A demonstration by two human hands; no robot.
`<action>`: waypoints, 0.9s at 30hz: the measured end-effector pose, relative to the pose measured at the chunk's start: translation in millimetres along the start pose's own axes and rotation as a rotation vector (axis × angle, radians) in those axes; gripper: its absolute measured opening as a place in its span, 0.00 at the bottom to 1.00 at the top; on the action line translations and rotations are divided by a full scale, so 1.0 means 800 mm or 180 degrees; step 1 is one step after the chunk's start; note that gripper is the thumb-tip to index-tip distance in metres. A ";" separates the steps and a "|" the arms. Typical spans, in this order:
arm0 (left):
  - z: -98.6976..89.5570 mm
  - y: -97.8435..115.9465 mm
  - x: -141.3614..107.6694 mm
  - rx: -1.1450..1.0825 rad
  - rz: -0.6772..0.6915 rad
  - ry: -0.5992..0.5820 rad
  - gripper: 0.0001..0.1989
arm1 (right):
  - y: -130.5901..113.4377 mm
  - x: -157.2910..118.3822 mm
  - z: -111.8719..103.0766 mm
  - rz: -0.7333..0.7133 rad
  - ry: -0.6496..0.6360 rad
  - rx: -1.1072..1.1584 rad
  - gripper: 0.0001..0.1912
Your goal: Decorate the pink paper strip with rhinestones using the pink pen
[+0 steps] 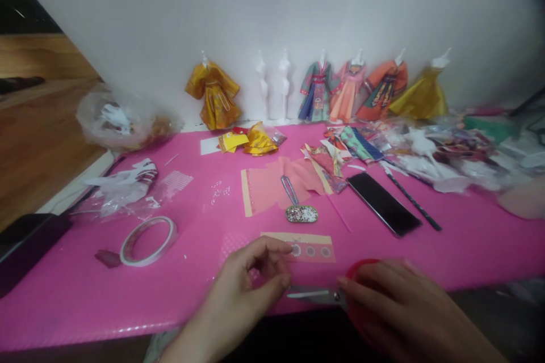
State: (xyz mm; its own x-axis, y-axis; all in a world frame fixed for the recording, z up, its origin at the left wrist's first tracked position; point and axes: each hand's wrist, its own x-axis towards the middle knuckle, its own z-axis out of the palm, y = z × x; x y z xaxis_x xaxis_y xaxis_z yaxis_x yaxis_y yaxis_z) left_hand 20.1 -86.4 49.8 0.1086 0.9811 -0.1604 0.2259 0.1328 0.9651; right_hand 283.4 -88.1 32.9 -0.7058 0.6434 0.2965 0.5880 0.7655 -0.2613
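My right hand (392,300) is closed round the red handles of a pair of scissors (317,295), whose blades point left and stand slightly apart. Close to the blade tips is my left hand (259,278), its thumb and fingers curled together; anything between them is too small to make out. Its index finger reaches over the left part of a pink and cream fabric strip (321,252) with round white trims. Behind the strip lie a sequined oval hair clip (301,214) and a larger pink fabric piece (266,190) with a cream border.
A roll of tape (170,238) lies at left, near a black case (29,247). A phone (383,204) and a dark pencil-like stick (413,201) lie at right. Doll dresses (213,93) on small stands line the wall. Plastic bags and fabrics (430,153) crowd the back right.
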 end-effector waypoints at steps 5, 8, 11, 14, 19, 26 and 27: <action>0.006 0.003 0.002 0.0099 0.0057 -0.0105 0.10 | 0.000 -0.004 0.000 0.0047 -0.0011 0.0041 0.16; 0.006 0.003 0.002 0.0172 0.0049 -0.0164 0.10 | -0.002 -0.002 0.001 0.0097 0.0001 0.0078 0.15; 0.004 -0.002 0.002 0.0271 0.0075 -0.0220 0.07 | -0.005 0.004 0.001 0.0165 0.0003 0.0143 0.13; 0.004 -0.008 0.002 0.0287 0.0075 -0.0244 0.07 | -0.007 0.010 0.001 0.0172 0.0022 0.0178 0.12; 0.006 -0.017 0.002 0.0302 0.0118 -0.0302 0.10 | -0.007 0.013 -0.001 0.0149 0.0000 0.0182 0.11; 0.001 -0.023 -0.001 0.0439 0.0126 -0.0547 0.04 | -0.004 0.014 0.000 0.0230 -0.0125 0.0268 0.10; 0.000 -0.024 -0.001 0.0478 0.0089 -0.0569 0.03 | -0.004 0.015 0.000 0.0251 -0.0142 0.0281 0.10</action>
State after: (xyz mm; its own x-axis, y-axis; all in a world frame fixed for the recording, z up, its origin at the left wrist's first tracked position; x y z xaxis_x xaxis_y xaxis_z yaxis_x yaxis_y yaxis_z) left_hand 15.5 -89.5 31.3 0.2835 0.9417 -0.1810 0.3603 0.0703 0.9302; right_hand 272.9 -83.1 37.4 -0.6767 0.6990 0.2312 0.6068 0.7073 -0.3626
